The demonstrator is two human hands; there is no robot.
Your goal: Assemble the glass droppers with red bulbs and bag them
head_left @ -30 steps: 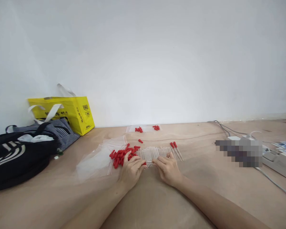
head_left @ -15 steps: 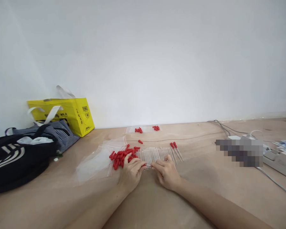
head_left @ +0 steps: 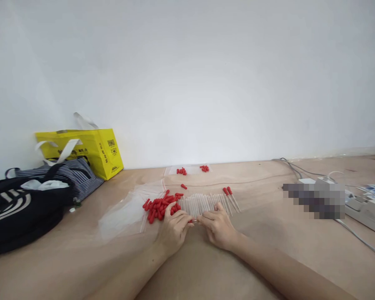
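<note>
My left hand (head_left: 174,227) is closed on a red rubber dropper bulb (head_left: 191,221), whose end shows at the fingertips. Facing it, my right hand (head_left: 218,228) pinches a thin clear dropper tube, mostly hidden by the fingers, with its end at the bulb. How far the tube sits inside the bulb I cannot tell. Just beyond the hands lies a row of clear dropper tubes (head_left: 197,203). A heap of red bulbs (head_left: 158,208) is beside my left hand. Two droppers with red bulbs (head_left: 227,191) lie at the row's right end.
Clear plastic bags (head_left: 121,214) lie left of the heap. Near the wall is another bag (head_left: 192,169) with red bulbs and tubes. A yellow bag (head_left: 112,154), a striped bag (head_left: 89,183) and a black bag (head_left: 25,221) stand left. A power strip (head_left: 365,212) and cables lie right.
My two hands have come slightly closer together, and less of the tube shows between them. The heap, the row and the two droppers look unchanged.
</note>
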